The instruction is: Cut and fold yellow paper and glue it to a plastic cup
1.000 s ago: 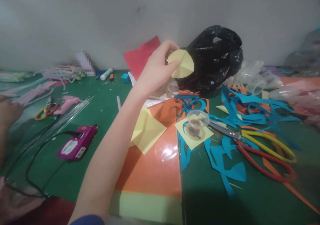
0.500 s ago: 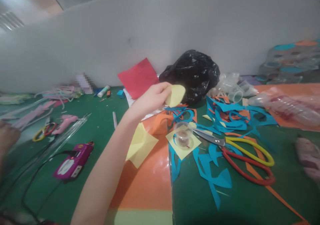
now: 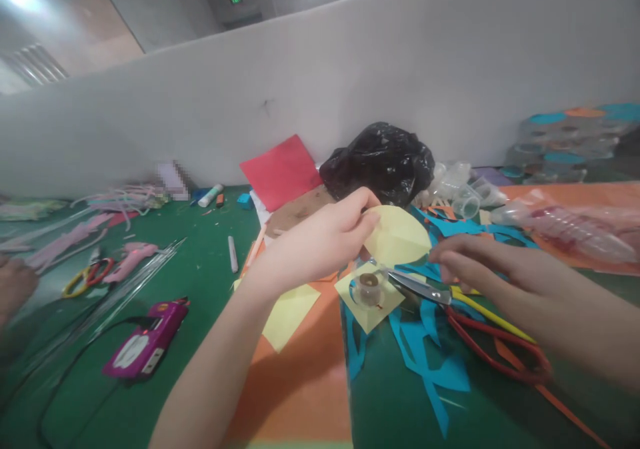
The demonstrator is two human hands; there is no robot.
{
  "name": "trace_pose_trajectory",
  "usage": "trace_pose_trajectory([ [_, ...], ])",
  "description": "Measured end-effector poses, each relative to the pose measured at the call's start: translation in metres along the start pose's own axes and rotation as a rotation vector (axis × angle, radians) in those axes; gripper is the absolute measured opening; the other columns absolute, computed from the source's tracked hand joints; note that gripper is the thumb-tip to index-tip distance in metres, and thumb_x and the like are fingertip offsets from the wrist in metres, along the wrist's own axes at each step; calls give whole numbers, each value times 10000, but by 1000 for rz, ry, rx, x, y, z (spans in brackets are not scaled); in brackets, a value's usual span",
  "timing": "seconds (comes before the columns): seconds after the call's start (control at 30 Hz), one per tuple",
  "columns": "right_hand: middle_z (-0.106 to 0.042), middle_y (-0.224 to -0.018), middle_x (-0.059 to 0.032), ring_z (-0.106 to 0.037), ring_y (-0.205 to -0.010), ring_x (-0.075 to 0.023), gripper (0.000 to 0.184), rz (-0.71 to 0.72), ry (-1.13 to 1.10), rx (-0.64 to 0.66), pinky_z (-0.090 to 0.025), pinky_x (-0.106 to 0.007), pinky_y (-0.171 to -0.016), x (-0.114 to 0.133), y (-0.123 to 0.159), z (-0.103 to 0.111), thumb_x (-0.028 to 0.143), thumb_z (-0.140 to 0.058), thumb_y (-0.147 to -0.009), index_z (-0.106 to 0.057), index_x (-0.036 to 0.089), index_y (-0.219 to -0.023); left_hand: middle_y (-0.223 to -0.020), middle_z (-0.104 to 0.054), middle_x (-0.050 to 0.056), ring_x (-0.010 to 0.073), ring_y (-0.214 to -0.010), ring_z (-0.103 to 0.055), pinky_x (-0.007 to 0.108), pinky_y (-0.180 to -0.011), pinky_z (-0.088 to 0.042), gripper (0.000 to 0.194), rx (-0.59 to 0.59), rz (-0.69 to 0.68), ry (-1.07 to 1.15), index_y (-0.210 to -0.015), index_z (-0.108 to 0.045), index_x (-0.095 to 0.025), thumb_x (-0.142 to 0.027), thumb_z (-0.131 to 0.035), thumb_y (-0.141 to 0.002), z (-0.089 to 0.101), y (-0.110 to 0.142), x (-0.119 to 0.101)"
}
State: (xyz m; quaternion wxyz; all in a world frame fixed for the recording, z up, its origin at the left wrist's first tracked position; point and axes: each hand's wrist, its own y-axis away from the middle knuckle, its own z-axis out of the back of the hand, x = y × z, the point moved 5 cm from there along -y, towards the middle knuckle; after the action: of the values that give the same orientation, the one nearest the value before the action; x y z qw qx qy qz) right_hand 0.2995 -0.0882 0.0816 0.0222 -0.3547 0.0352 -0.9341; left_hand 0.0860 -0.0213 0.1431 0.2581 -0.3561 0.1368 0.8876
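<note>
My left hand (image 3: 345,226) pinches a rounded piece of yellow paper (image 3: 397,234) by its left edge, thumb in front. It hangs above the middle of the table. From the right comes my right hand (image 3: 487,269), fingers stretched towards the paper's right edge; whether they touch it I cannot tell. Below lies a yellow paper square (image 3: 369,322) with a small clear plastic cup (image 3: 369,291) standing on it. Scissors (image 3: 425,288) with red and yellow handles lie partly under my right hand. Another yellow paper piece (image 3: 290,316) lies on an orange sheet (image 3: 300,396).
Blue paper scraps (image 3: 423,369) are strewn about. At the back are a black plastic bag (image 3: 383,162), red paper (image 3: 283,172) and clear plastic bottles (image 3: 585,236). Leftward lie a purple box (image 3: 150,339) with a cable and a pink glue gun (image 3: 133,259). Another person's hand (image 3: 15,286) shows at the left edge.
My left hand has moved right and slightly nearer with the yellow paper. My right hand has come into view from the right, close to the paper.
</note>
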Motion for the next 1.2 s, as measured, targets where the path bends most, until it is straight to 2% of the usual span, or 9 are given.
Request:
trace_pose_trajectory([
  [0.03, -649, -757, -21, -600, -708, -213, 604, 0, -57, 43, -489, -320, -611, 13, -10, -6, 804, -377, -885, -654, 275, -797, -776, -669, -10, 154, -695, -640, 261, -590, -471, 269, 13, 16, 13, -1031, -518, -269, -499, -386, -985, 0, 2, -1],
  [0.13, -516, -631, -9, -483, -593, -172, 675, -7, -152, 107, -388, -284, -512, 33, -29, -18, 855, -346, -845, -537, 238, -648, -742, -669, -19, 160, -712, -663, 253, -572, -453, 258, 47, 62, 23, -1016, -490, -274, -511, -398, -976, 2, 4, 0],
  [0.23, -388, -564, 27, -351, -519, -126, 688, -37, -193, 99, -290, -257, -476, 30, -34, -24, 875, -405, -805, -447, 222, -589, -727, -673, -23, 150, -693, -661, 251, -582, -440, 265, 139, 74, -13, -943, -488, -256, -514, -429, -965, 5, 2, 5],
  [0.33, -328, -547, 46, -295, -509, -102, 708, -65, -236, 107, -246, -247, -483, 17, -37, -32, 885, -468, -773, -388, 213, -565, -673, -667, -19, 132, -620, -622, 258, -601, -444, 295, 321, 75, -37, -826, -472, -228, -499, -511, -937, 3, -4, 17],
  [0.43, -323, -552, 52, -291, -513, -92, 693, -79, -297, 140, -241, -245, -487, 9, -42, -43, 859, -543, -762, -382, 212, -572, -628, -653, -8, 116, -575, -594, 257, -604, -444, 332, 443, 75, -47, -734, -464, -210, -467, -566, -918, 1, -11, 30],
  [0.67, -328, -524, 61, -296, -482, -81, 689, -148, -408, 211, -230, -236, -440, 4, -46, -64, 850, -643, -681, -401, 215, -575, -527, -605, 3, 104, -502, -538, 248, -570, -431, 449, 557, 104, -115, -592, -536, -186, -503, -569, -908, -4, -22, 53],
  [0.83, -355, -539, 58, -309, -497, -78, 660, -167, -381, 245, -227, -228, -455, -2, -44, -69, 793, -680, -706, -406, 206, -584, -529, -610, 12, 96, -480, -523, 247, -567, -431, 499, 660, 103, -84, -551, -541, -183, -538, -579, -900, -11, -25, 63],
  [1.07, -352, -503, 61, -299, -458, -72, 681, -137, -406, 261, -211, -238, -433, -9, -41, -74, 817, -643, -729, -378, 212, -562, -508, -570, 2, 88, -456, -490, 244, -554, -424, 509, 719, 115, -67, -526, -533, -184, -539, -596, -887, -17, -27, 67],
  [1.2, -362, -491, 54, -310, -454, -74, 731, -196, -403, 210, -248, -236, -426, -16, -42, -71, 899, -614, -657, -381, 214, -551, -513, -584, 7, 96, -479, -518, 244, -574, -429, 500, 674, 119, -113, -520, -537, -184, -513, -580, -894, -14, -28, 68],
])
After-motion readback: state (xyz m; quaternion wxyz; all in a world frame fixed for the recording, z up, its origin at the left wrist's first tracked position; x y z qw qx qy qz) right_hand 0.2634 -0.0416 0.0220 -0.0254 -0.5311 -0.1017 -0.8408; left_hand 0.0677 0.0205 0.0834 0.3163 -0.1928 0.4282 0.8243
